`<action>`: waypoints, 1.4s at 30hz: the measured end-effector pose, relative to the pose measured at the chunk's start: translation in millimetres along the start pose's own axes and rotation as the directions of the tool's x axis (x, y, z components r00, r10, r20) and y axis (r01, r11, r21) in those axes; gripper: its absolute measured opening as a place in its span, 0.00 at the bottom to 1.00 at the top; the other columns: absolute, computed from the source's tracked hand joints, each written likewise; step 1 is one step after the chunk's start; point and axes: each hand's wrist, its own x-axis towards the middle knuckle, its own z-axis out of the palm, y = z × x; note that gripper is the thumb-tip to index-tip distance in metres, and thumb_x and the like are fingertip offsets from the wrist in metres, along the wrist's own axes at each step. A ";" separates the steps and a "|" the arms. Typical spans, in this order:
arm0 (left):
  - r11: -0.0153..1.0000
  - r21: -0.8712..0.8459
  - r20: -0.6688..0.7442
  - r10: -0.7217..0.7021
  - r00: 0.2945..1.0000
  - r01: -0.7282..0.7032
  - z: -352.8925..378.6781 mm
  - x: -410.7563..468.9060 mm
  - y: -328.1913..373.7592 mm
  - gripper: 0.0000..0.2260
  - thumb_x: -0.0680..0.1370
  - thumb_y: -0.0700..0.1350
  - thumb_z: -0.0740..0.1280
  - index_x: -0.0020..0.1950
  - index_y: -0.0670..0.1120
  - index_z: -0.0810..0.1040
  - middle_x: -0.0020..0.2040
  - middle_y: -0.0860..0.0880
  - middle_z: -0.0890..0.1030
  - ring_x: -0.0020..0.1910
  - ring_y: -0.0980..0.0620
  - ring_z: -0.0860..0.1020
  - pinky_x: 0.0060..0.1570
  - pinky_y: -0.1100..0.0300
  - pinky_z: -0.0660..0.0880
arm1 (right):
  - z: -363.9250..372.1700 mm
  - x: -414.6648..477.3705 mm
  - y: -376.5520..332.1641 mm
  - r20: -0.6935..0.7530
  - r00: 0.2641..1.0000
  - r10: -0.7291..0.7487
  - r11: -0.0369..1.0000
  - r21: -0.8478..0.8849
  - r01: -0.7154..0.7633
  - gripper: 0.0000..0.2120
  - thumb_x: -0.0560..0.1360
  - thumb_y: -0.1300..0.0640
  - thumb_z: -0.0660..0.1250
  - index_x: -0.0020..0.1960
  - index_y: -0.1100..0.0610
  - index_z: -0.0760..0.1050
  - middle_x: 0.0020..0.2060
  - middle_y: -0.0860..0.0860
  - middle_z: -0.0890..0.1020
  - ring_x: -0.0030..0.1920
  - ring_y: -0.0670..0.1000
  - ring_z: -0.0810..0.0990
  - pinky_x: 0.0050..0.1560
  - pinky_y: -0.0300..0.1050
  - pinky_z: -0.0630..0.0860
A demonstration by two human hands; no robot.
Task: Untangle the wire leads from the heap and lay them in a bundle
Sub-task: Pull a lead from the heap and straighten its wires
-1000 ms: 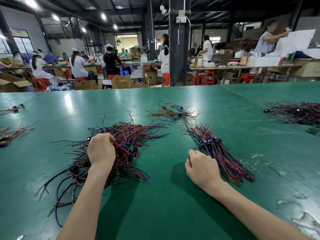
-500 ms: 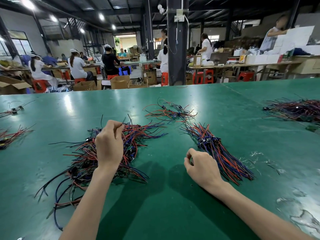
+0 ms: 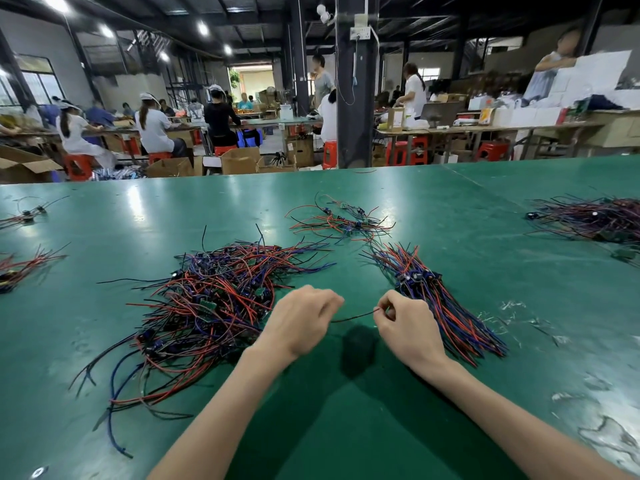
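A lead point(image 3: 353, 317) spans crosswise, its ends pinched by the left hand point(image 3: 301, 323) and right hand point(image 3: 408, 329). The bundle point(image 3: 453, 306) lies just beyond the right hand, the nearer one.

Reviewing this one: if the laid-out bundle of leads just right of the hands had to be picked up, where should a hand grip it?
Probably at the bundle's narrow waist, where the dark components cluster, coming from above and closing across the wires. Both ends fan out loose, so a grip there would likely drop strands.
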 end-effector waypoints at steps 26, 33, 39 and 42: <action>0.215 -0.952 0.102 -0.448 0.888 0.218 -10.4 5.4 19.1 0.07 0.77 0.35 0.65 0.54 0.36 0.76 0.40 0.40 0.82 0.34 0.48 0.82 0.36 0.61 0.80 | -11.9 5.7 -7.1 0.217 0.967 0.131 0.657 0.712 -0.249 0.03 0.79 0.62 0.60 0.50 0.58 0.73 0.28 0.53 0.78 0.21 0.49 0.68 0.21 0.37 0.63; -0.224 -0.911 0.410 -0.391 0.824 0.347 -9.0 4.8 29.1 0.06 0.79 0.34 0.61 0.54 0.34 0.74 0.39 0.38 0.83 0.34 0.47 0.83 0.33 0.63 0.80 | -11.6 1.2 -11.3 0.326 0.945 -0.031 0.671 0.707 -0.222 0.05 0.76 0.61 0.66 0.52 0.58 0.75 0.31 0.51 0.80 0.22 0.50 0.71 0.20 0.36 0.63; -0.360 -0.871 0.451 -0.318 0.834 0.334 -8.9 6.3 26.7 0.08 0.78 0.28 0.57 0.54 0.33 0.73 0.42 0.37 0.83 0.40 0.44 0.84 0.40 0.58 0.82 | -13.0 0.8 -11.7 0.338 0.940 -0.042 0.628 0.741 -0.239 0.03 0.76 0.62 0.66 0.49 0.57 0.76 0.31 0.51 0.79 0.21 0.48 0.71 0.20 0.34 0.62; -0.419 -0.856 0.437 -0.274 0.857 0.303 -9.7 6.8 25.5 0.11 0.77 0.27 0.56 0.55 0.33 0.74 0.44 0.37 0.83 0.43 0.42 0.84 0.44 0.56 0.81 | -15.2 -0.3 -14.9 0.405 0.913 -0.050 0.593 0.748 -0.299 0.03 0.76 0.62 0.65 0.50 0.59 0.75 0.34 0.52 0.81 0.21 0.48 0.72 0.19 0.35 0.63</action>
